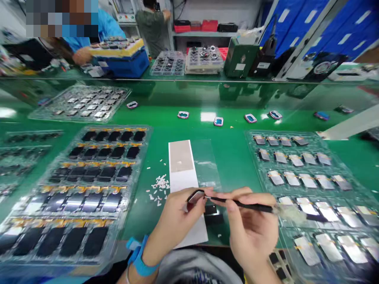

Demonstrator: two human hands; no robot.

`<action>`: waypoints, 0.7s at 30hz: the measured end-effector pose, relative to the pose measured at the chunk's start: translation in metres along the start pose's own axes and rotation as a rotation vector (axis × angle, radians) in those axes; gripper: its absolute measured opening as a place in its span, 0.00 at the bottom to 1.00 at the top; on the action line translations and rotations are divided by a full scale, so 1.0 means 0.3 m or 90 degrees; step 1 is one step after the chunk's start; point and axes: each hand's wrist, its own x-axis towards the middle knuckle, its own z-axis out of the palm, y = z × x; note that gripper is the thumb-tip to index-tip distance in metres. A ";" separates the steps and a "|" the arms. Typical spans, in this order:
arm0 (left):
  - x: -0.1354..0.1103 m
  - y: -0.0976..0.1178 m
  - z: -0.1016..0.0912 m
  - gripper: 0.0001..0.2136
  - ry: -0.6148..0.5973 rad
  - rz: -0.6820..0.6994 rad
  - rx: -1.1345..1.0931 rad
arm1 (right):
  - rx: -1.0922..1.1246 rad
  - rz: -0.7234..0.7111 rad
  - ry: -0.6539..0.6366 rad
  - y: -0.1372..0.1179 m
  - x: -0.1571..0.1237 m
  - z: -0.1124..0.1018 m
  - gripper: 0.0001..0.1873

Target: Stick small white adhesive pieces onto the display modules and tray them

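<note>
My left hand (174, 221) pinches a small dark rounded-rectangle screen part (196, 196) just above a white strip of paper (184, 177) on the green table. My right hand (251, 228) grips black tweezers (239, 203), their tip touching the edge of that part. A blue band wraps my left wrist (138, 256). A pile of tiny white peel-off scraps (160, 187) lies left of the strip. A clear film sheet (207, 165) lies beside the strip on the right.
A clear tray of dark screens (89, 185) fills the left; a tray of silver-backed parts (308, 189) sits on the right. Several small blue-framed parts (218, 121) lie along the belt. Two people work beyond the far bench, near a blue crate (127, 65).
</note>
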 end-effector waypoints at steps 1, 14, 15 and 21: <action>0.000 0.000 0.000 0.10 0.006 0.001 0.010 | 0.003 -0.005 0.000 0.002 -0.001 0.005 0.15; -0.017 -0.029 0.009 0.21 -0.022 0.069 0.059 | -0.068 -0.098 -0.001 0.017 -0.017 0.039 0.16; -0.019 -0.030 0.009 0.22 -0.028 0.071 0.059 | -0.071 -0.101 -0.002 0.020 -0.017 0.042 0.16; -0.028 -0.029 0.002 0.23 -0.034 0.075 0.037 | -0.071 -0.117 -0.009 0.041 -0.016 0.051 0.17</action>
